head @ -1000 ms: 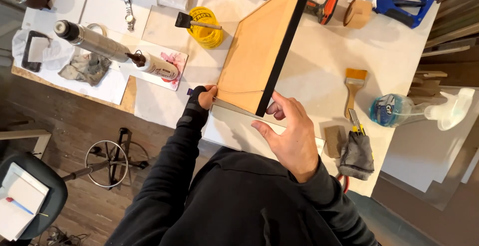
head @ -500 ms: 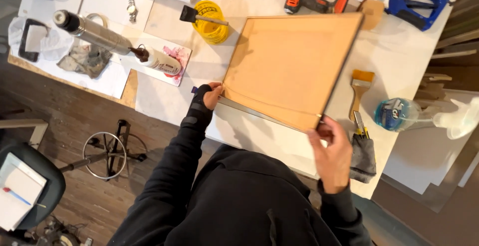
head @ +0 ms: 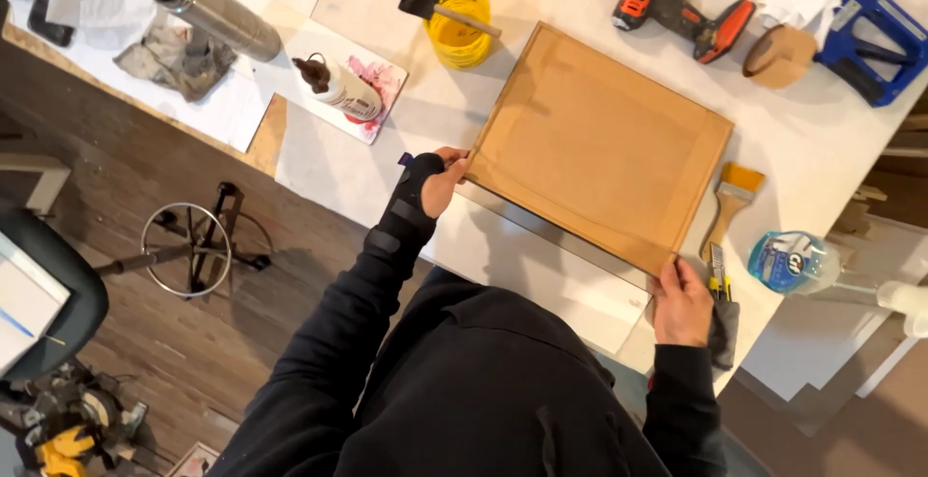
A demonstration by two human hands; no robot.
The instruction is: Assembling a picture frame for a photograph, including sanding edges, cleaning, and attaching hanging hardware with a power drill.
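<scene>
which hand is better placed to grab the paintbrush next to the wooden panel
The right hand. It grips the wooden panel's near corner, right beside the paintbrush. The left hand holds the opposite corner, with the whole panel between it and the brush.

Blue-labelled spray bottle (head: 795, 262) beside paintbrush (head: 732, 199)

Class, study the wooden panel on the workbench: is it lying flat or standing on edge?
Lying flat. The wooden panel shows its whole broad face on the white workbench, with the left hand and right hand at its near corners.
</scene>
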